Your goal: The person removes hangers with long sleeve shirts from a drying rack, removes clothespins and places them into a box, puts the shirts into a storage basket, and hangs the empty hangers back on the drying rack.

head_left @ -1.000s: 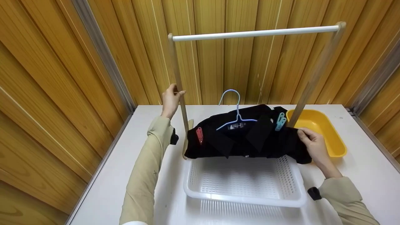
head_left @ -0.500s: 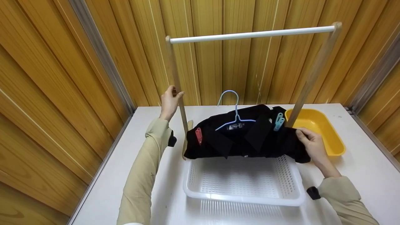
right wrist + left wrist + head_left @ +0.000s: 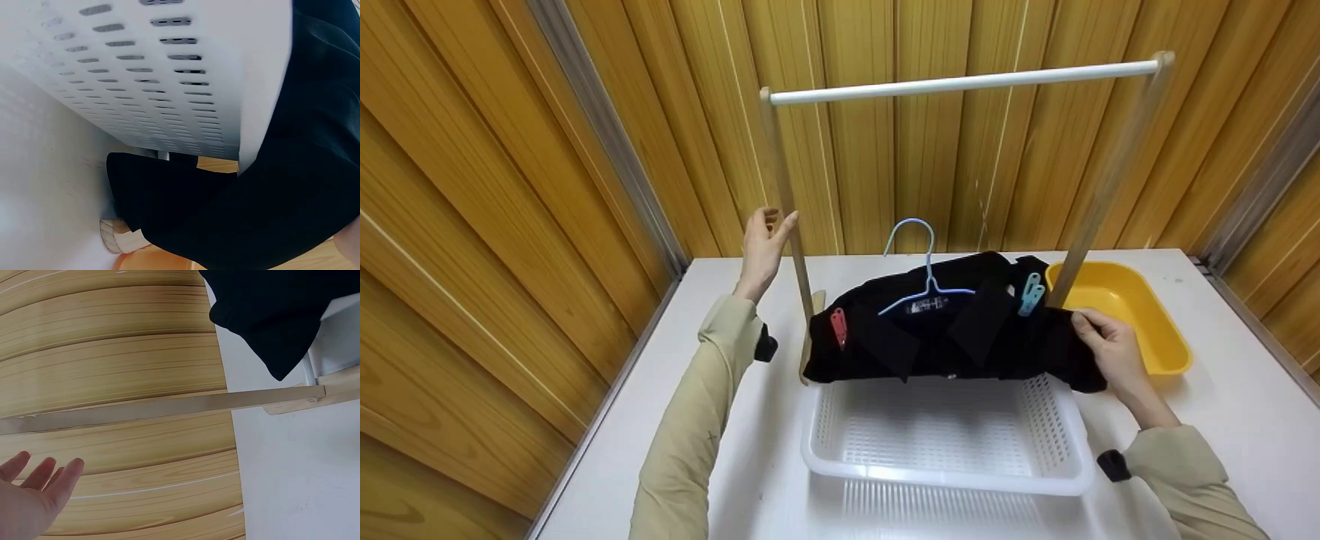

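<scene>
A black collared garment (image 3: 945,345) lies bunched over the back of a white perforated basket (image 3: 952,475). A light blue wire hanger (image 3: 929,266) sits in its neck, hook up. A red clothespin (image 3: 838,328) grips one shoulder and a teal clothespin (image 3: 1030,296) the other. My right hand (image 3: 1117,356) pinches the garment's right end between thumb and fingers; in the right wrist view only a sliver of that hand (image 3: 349,242) shows. Beside the rack's left wooden post (image 3: 781,169), my left hand (image 3: 763,251) has its fingers spread loosely, apart from the post in the left wrist view.
A wooden rack with a white top bar (image 3: 960,85) rises behind the basket. To the right stands a yellow tub (image 3: 1166,337), partly behind the right post (image 3: 1110,187). Wood-patterned walls (image 3: 945,165) close off the back and sides of the white table (image 3: 682,360).
My left hand has loosened from the left post and drawn slightly back from it, fingers opening. The right hand keeps its hold on the garment.
</scene>
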### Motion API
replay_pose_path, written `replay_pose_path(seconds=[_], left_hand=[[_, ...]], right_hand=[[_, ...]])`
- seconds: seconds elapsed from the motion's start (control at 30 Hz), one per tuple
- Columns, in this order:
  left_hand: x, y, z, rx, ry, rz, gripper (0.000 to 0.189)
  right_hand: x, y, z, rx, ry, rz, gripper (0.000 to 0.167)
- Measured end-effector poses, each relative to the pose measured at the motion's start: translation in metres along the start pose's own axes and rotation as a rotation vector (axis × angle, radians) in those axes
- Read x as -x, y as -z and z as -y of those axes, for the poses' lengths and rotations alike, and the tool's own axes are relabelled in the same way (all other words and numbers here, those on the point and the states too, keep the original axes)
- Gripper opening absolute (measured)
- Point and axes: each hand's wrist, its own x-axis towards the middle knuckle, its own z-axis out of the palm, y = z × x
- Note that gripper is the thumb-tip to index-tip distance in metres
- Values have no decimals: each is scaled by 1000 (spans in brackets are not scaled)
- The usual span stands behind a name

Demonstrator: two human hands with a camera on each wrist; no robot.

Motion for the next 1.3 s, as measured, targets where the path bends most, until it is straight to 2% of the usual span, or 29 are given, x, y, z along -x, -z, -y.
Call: replay_pose_path(seconds=[0.3, 0.6, 0.67, 0.7, 0.9, 1.07, 1.3], left_hand=[[17, 5, 7, 41, -103, -73, 49], [33, 2, 17, 146, -176, -63, 40], [37, 1, 17, 159, -188, -50, 38], [41, 2, 12, 158, -196, -43, 37], [66, 5, -17, 140, -242, 49, 37], [74, 3, -11, 120, -239, 162, 40], [86, 2, -4, 75, -198, 334, 43]], right_hand=[[4, 1, 0, -10, 28, 15, 19], [4, 2, -1, -7, 15, 22, 19], [4, 2, -1, -6, 12, 21, 19], [4, 1, -1, -4, 12, 19, 19], [4, 1, -1, -19, 19, 15, 18], [5, 1, -2, -28, 22, 18, 17], [5, 1, -4, -21, 17, 18, 18]])
